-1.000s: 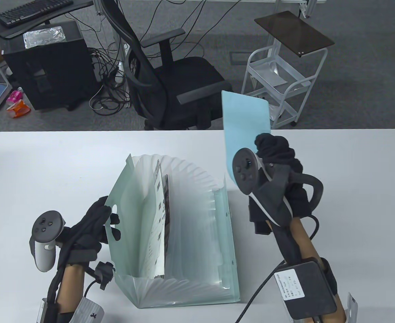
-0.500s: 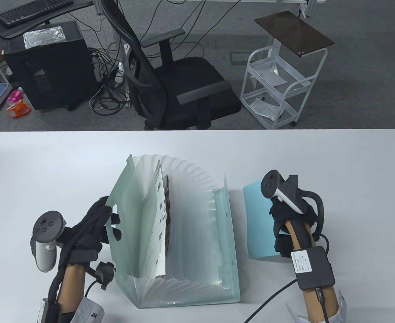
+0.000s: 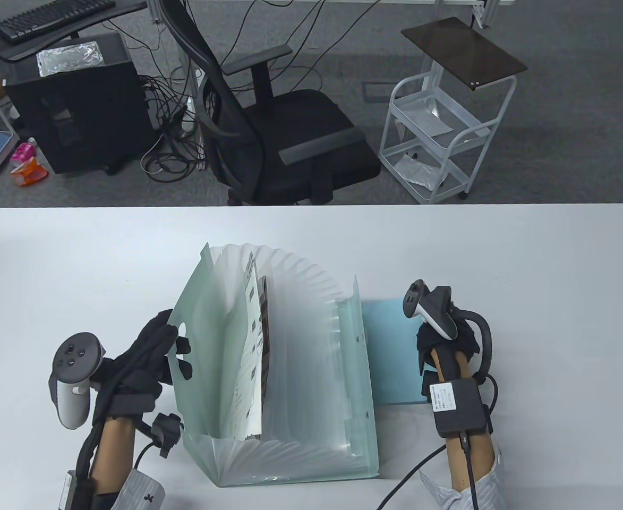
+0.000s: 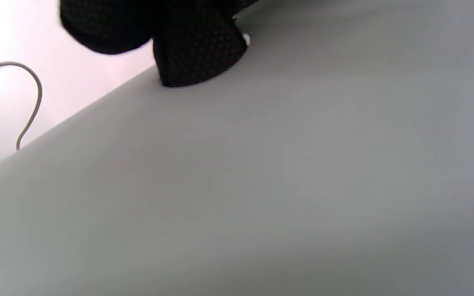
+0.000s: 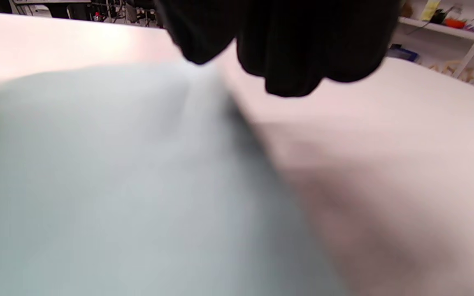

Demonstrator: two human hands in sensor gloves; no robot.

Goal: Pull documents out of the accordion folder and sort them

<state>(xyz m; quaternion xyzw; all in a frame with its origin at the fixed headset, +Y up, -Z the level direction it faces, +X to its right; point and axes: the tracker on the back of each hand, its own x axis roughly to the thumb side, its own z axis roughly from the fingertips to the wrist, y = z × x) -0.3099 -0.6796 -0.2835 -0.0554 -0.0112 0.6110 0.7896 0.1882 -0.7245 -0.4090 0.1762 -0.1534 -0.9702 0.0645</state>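
A pale green accordion folder (image 3: 300,372) stands fanned open on the white table (image 3: 77,255). Printed documents (image 3: 253,345) stand in its left pockets. My left hand (image 3: 176,345) grips the folder's left cover at its handle hole; in the left wrist view a fingertip (image 4: 198,53) presses on that cover (image 4: 261,185). A light blue sheet (image 3: 391,350) lies flat on the table right of the folder. My right hand (image 3: 438,340) holds its right edge. In the right wrist view my fingers (image 5: 294,49) sit at the edge of the blurred blue sheet (image 5: 97,185).
A black office chair (image 3: 269,122) and a white wire cart (image 3: 438,138) stand beyond the table's far edge. Bare table (image 3: 555,297) lies to the right of the blue sheet and behind the folder. Cables trail from both wrists.
My right hand brought the blue sheet down from the air, laid it flat on the table, then slid it left against the folder. My left hand has not moved.
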